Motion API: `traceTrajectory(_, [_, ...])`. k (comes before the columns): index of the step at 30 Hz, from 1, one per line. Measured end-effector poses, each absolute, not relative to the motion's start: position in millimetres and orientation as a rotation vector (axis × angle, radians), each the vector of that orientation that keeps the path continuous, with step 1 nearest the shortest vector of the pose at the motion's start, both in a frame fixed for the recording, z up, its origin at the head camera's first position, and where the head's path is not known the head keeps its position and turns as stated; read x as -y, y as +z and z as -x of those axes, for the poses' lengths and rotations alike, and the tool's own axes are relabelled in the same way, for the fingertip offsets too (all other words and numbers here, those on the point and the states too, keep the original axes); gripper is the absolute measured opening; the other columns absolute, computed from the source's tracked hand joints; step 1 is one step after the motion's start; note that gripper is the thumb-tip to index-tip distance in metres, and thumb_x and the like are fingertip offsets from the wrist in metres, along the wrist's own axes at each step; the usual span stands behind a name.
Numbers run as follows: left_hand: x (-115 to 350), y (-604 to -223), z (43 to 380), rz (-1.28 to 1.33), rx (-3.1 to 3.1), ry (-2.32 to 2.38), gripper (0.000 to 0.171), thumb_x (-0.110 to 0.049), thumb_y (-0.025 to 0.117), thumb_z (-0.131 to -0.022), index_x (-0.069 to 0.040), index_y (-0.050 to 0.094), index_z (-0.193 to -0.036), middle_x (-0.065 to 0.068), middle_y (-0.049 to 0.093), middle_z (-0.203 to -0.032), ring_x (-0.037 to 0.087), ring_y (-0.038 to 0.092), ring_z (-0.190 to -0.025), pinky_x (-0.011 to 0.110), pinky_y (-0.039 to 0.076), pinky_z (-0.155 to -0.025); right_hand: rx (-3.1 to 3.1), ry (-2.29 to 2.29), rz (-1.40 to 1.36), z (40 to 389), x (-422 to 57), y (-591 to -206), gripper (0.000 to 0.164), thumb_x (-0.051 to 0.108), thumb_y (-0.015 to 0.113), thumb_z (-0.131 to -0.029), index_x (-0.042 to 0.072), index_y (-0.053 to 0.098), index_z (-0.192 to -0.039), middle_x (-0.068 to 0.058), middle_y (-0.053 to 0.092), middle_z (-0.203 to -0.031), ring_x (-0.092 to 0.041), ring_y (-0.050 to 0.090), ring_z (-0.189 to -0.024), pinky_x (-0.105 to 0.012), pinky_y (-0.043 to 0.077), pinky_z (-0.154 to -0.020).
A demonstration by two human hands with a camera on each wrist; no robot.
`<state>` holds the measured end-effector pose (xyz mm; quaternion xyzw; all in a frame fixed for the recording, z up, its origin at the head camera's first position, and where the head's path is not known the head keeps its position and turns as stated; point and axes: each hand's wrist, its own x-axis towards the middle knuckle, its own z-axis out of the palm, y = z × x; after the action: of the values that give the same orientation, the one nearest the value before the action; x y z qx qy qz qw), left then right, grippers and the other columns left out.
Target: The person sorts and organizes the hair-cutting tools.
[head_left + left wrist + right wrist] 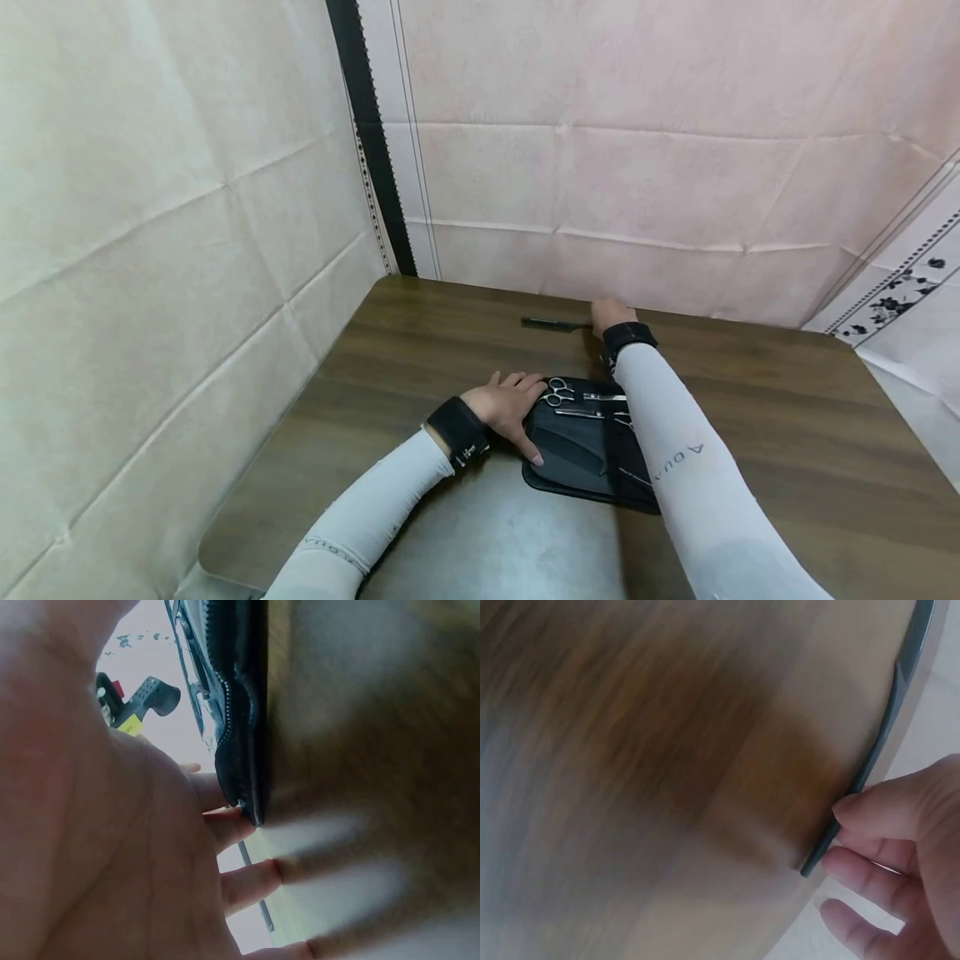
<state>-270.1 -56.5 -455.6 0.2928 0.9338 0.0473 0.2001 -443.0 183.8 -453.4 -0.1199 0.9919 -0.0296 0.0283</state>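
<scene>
Near the back edge of the table, my right hand (pixel 611 315) pinches the thin handle of a black comb (pixel 553 324) between thumb and fingers. The right wrist view shows the comb's handle (pixel 877 746) with its end just past the fingertips. My left hand (pixel 513 408), fingers spread, rests on the left edge of an open black zip case (pixel 558 482). Silver scissors (pixel 557 392) and other metal tools lie in the case, along with a dark flat piece (pixel 570 450). My right forearm hides the case's right side. The case's zip edge (pixel 225 697) touches the left fingers.
The brown wooden table (pixel 765 400) extends to both sides of the case. Pale creased cloth (pixel 637 183) hangs behind it and along the left. In the left wrist view, a black object (pixel 154 696) with a yellow label shows beyond the palm.
</scene>
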Motion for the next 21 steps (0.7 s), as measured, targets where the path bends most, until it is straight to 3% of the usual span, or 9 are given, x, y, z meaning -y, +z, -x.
traceTrajectory(4, [58, -455, 270, -0.819, -2.601, 0.141, 0.128, -0.078, 0.081, -0.069, -0.023, 0.019, -0.166, -0.001, 0.015, -0.175, 0.027, 0.016, -0.16, 0.062, 0.012, -0.128, -2.982, -0.116, 0.385, 435, -191, -449, 0.008, 0.0, 0.064, -0.094, -0.001, 0.068, -0.087, -0.015, 0.066, -0.088, -0.029, 0.065, -0.078, -0.048, 0.057, -0.07])
traceTrajectory(8, [60, -452, 271, -0.822, -2.61, 0.148, 0.128, -0.077, 0.081, -0.069, -0.022, 0.019, -0.167, 0.0, 0.015, -0.175, 0.028, 0.015, -0.161, 0.063, 0.013, -0.127, -2.914, -0.168, 0.443, 432, -198, -448, 0.027, -0.001, 0.06, -0.095, 0.008, 0.058, -0.069, -0.002, 0.052, -0.069, -0.019, 0.05, -0.062, -0.032, 0.044, -0.058])
traceTrajectory(13, [61, -451, 273, -0.81, -2.609, 0.143, 0.129, -0.077, 0.082, -0.069, -0.021, 0.019, -0.167, 0.001, 0.014, -0.175, 0.028, 0.015, -0.161, 0.063, 0.012, -0.128, -2.866, -0.225, 0.55, 429, -207, -447, 0.042, -0.002, 0.06, -0.09, 0.016, 0.038, -0.059, 0.005, 0.033, -0.06, -0.014, 0.034, -0.054, -0.026, 0.03, -0.052])
traceTrajectory(16, [61, -450, 272, -0.803, -2.608, 0.136, 0.129, -0.077, 0.082, -0.069, -0.021, 0.019, -0.167, 0.001, 0.014, -0.175, 0.027, 0.015, -0.16, 0.062, 0.012, -0.128, -2.847, -0.251, 0.553, 424, -213, -447, 0.034, 0.0, 0.062, -0.09, 0.012, 0.045, -0.063, 0.004, 0.038, -0.062, -0.014, 0.037, -0.057, -0.026, 0.032, -0.054])
traceTrajectory(20, [59, -451, 270, -0.81, -2.602, 0.141, 0.128, -0.077, 0.082, -0.069, -0.021, 0.019, -0.167, 0.001, 0.015, -0.175, 0.027, 0.015, -0.16, 0.063, 0.011, -0.128, -2.839, -0.318, 0.553, 413, -223, -445, 0.003, 0.0, 0.064, -0.088, 0.001, 0.063, -0.086, -0.008, 0.06, -0.081, -0.021, 0.055, -0.072, -0.03, 0.046, -0.065])
traceTrajectory(21, [58, -451, 269, -0.811, -2.601, 0.143, 0.128, -0.076, 0.082, -0.069, -0.021, 0.019, -0.167, 0.001, 0.015, -0.175, 0.028, 0.015, -0.16, 0.063, 0.011, -0.128, -2.839, -0.342, 0.563, 410, -226, -444, 0.005, -0.001, 0.064, -0.088, -0.001, 0.066, -0.092, -0.011, 0.064, -0.087, -0.023, 0.057, -0.077, -0.032, 0.048, -0.069])
